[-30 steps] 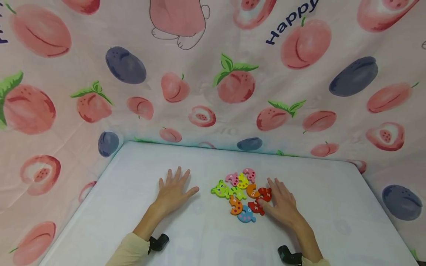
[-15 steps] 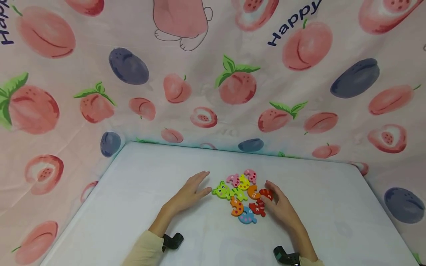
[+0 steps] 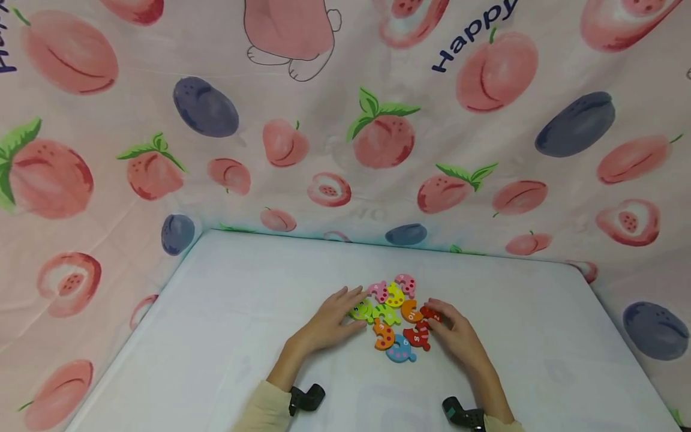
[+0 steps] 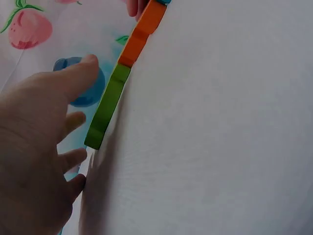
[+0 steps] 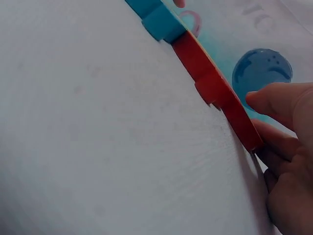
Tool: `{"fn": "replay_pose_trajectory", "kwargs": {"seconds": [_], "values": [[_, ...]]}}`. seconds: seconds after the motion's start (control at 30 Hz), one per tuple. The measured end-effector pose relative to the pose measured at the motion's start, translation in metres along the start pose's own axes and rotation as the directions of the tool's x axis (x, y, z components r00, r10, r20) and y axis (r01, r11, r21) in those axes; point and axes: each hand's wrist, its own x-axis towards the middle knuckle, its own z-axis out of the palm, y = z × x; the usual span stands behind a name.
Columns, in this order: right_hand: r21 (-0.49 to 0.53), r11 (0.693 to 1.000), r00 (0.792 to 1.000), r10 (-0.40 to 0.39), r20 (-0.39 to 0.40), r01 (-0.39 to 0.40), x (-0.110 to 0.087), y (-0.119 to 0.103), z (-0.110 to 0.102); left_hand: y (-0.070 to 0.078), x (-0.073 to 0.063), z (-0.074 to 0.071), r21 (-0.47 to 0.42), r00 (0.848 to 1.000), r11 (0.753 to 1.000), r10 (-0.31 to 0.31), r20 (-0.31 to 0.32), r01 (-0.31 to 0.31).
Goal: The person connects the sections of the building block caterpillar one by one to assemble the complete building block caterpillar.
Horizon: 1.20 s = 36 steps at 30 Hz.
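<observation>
Several flat, numbered animal puzzle pieces lie close together on the white table (image 3: 270, 264) in the head view. My left hand (image 3: 332, 321) is at their left side, its fingers partly over the green smiling-head piece (image 3: 360, 312); contact is unclear. To the right, my right hand (image 3: 459, 336) has its fingertips at the red pieces (image 3: 415, 338), partly covering the far one. The right wrist view shows a finger of the right hand (image 5: 288, 161) against the end of a red piece (image 5: 215, 88), thumb apart. A green edge (image 4: 108, 107) stands beside my left hand (image 4: 36, 127) in the left wrist view.
Among the group are an orange piece (image 3: 384, 336), a blue one (image 3: 400, 350), a yellow one (image 3: 396, 296) and pink ones (image 3: 405, 285). Fruit-printed cloth (image 3: 324, 120) rises behind the table. Black wrist devices (image 3: 308, 399) sit on both wrists.
My left hand has moved right, from spread fingers away from the pieces to the green head piece. The right hand has shifted slightly, its fingers more bent. The pieces look unmoved.
</observation>
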Motion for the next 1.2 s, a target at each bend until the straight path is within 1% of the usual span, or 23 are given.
{"fn": "replay_pose_trajectory", "kwargs": {"seconds": [0.1,0.17,0.27,0.37,0.53,0.7,0.87,1.03,1.13,1.2], "values": [[-0.018,1.000,1.000,-0.016,-0.006,0.015,-0.001,0.000,0.001,0.000,0.000,0.003,0.080,0.999,0.996,0.041,0.014,-0.042],[-0.026,0.999,1.000,-0.024,-0.009,0.024,-0.002,0.001,0.001,0.000,0.000,0.005,0.142,0.999,0.988,0.052,0.016,-0.054],[-0.041,0.999,1.000,-0.024,-0.016,0.024,-0.002,0.001,0.002,0.000,0.000,0.008,0.218,0.998,0.974,0.056,0.018,-0.059],[-0.055,0.998,1.000,-0.019,-0.018,0.018,-0.002,0.002,0.003,0.002,-0.001,0.008,0.250,0.999,0.967,0.047,0.022,-0.051],[-0.052,0.998,1.000,-0.022,-0.007,0.022,-0.002,0.004,0.004,0.007,-0.003,0.005,0.273,0.999,0.961,0.029,0.027,-0.036],[-0.057,0.998,1.000,-0.031,-0.003,0.031,-0.002,0.003,0.004,0.010,-0.006,-0.002,0.270,1.000,0.963,0.015,0.018,-0.019],[-0.058,0.998,1.000,-0.013,-0.009,0.012,-0.001,0.002,0.004,0.008,-0.008,-0.009,0.266,0.999,0.963,-0.027,-0.035,0.036],[-0.070,0.998,1.000,0.007,-0.014,-0.008,-0.001,0.002,0.004,0.000,-0.009,-0.016,0.234,0.991,0.966,-0.088,-0.100,0.109],[-0.079,0.997,1.000,0.010,-0.018,-0.012,0.000,0.002,0.004,-0.004,-0.009,-0.021,0.216,0.985,0.968,-0.103,-0.136,0.131],[-0.084,0.996,1.000,0.013,-0.023,-0.015,0.001,0.001,0.005,-0.006,-0.009,-0.023,0.199,0.983,0.971,-0.102,-0.154,0.132]]}}
